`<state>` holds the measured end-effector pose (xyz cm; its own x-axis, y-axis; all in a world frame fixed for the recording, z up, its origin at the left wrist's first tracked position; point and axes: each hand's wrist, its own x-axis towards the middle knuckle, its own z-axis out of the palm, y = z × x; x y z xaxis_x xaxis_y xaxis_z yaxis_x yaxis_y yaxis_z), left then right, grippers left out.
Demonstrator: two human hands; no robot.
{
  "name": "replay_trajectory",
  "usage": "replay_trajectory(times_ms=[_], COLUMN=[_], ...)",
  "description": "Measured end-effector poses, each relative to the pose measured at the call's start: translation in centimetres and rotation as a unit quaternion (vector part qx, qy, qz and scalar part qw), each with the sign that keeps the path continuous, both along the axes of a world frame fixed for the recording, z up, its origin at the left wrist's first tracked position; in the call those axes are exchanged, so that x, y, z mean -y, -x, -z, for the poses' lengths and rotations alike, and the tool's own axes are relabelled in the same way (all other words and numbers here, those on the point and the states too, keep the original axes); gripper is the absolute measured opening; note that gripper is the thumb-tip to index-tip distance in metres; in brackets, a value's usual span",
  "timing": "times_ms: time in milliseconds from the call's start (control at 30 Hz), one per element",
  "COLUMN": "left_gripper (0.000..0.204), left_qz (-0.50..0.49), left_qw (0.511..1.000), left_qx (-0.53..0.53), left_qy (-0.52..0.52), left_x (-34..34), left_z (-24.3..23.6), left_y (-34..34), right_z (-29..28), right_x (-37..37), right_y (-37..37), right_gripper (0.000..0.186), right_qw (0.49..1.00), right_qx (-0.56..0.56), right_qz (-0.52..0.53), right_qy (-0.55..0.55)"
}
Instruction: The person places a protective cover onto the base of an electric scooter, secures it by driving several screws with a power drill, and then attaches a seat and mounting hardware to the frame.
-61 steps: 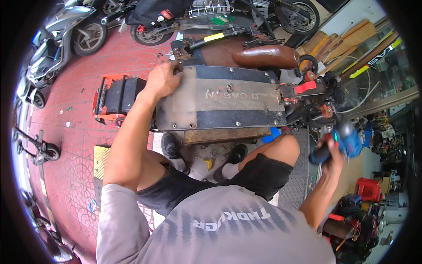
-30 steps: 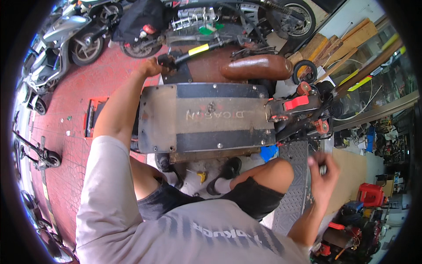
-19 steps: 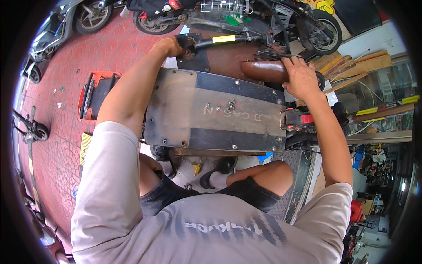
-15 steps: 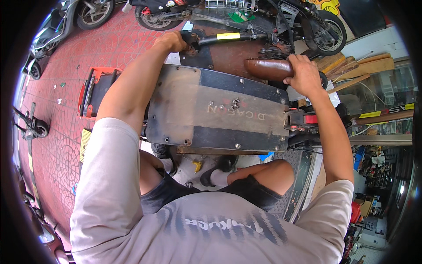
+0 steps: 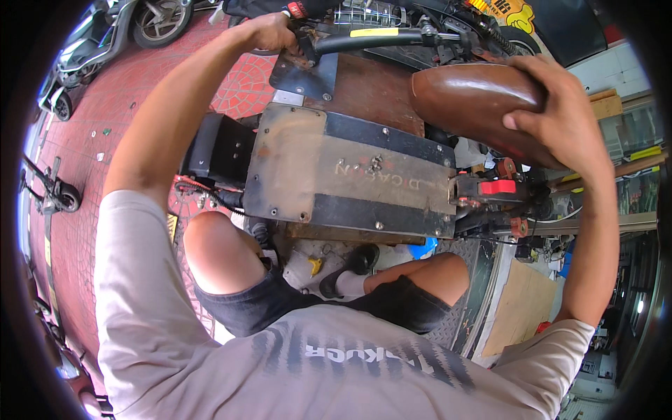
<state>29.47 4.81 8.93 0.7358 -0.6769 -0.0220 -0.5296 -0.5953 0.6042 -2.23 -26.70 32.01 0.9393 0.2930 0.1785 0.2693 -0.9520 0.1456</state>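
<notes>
An electric scooter stands in front of me, its worn grey and black deck (image 5: pixel 350 175) running left to right. My left hand (image 5: pixel 271 31) is closed around the black handlebar (image 5: pixel 371 40) at the top. My right hand (image 5: pixel 560 112) grips the far end of the brown leather seat (image 5: pixel 469 94) on the right. A red lever (image 5: pixel 498 187) sits at the deck's right end, just below the seat. My knees are bent under the deck.
Red brick paving (image 5: pixel 91 147) stretches to the left, with parked motor scooters (image 5: pixel 157 17) at the top and a kick scooter (image 5: pixel 52 196) lying at the far left. Cardboard (image 5: pixel 521 315) and workshop clutter lie at the lower right. A black box (image 5: pixel 217 150) sits beside the deck.
My right hand let go of a blue tool at the right and came up onto the brown seat. My left hand moved from the deck's corner to the handlebar. My head moved closer.
</notes>
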Motion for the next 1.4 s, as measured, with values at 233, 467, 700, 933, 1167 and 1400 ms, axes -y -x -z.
replay_trajectory(times_ms=[233, 467, 700, 933, 1167, 1400], left_gripper=[0.065, 0.055, 0.045, 0.054, 0.067, 0.068], left_qz=[-0.07, -0.068, 0.026, 0.05, 0.051, 0.062], left_qw=[0.983, 0.977, 0.95, 0.952, 0.937, 0.95], left_qx=[0.12, 0.138, 0.245, 0.224, 0.306, 0.282], left_qy=[-0.121, -0.147, -0.19, -0.202, -0.158, -0.123], left_x=[-7.3, -9.1, -9.4, -9.4, -10.3, -9.4], left_z=[-4.0, 1.2, 2.9, 2.1, 3.6, 4.5], left_y=[12.9, 22.5, 23.8, 23.2, 22.7, 21.9], right_z=[-3.8, -3.3, -2.3, 1.7, 6.8, 7.5], right_x=[-5.0, -8.9, -11.1, -8.8, -5.7, -4.9], right_y=[9.2, 13.6, 17.1, 19.1, 21.3, 21.8], right_gripper=[0.073, 0.075, 0.075, 0.071, 0.072, 0.07], right_qw=[1.0, 0.997, 0.991, 0.994, 0.994, 0.994], right_qx=[-0.012, -0.028, -0.076, -0.074, -0.078, -0.062], right_qz=[-0.004, -0.048, -0.034, 0.026, 0.079, 0.089], right_qy=[-0.022, 0.062, 0.105, 0.07, 0.006, -0.019])
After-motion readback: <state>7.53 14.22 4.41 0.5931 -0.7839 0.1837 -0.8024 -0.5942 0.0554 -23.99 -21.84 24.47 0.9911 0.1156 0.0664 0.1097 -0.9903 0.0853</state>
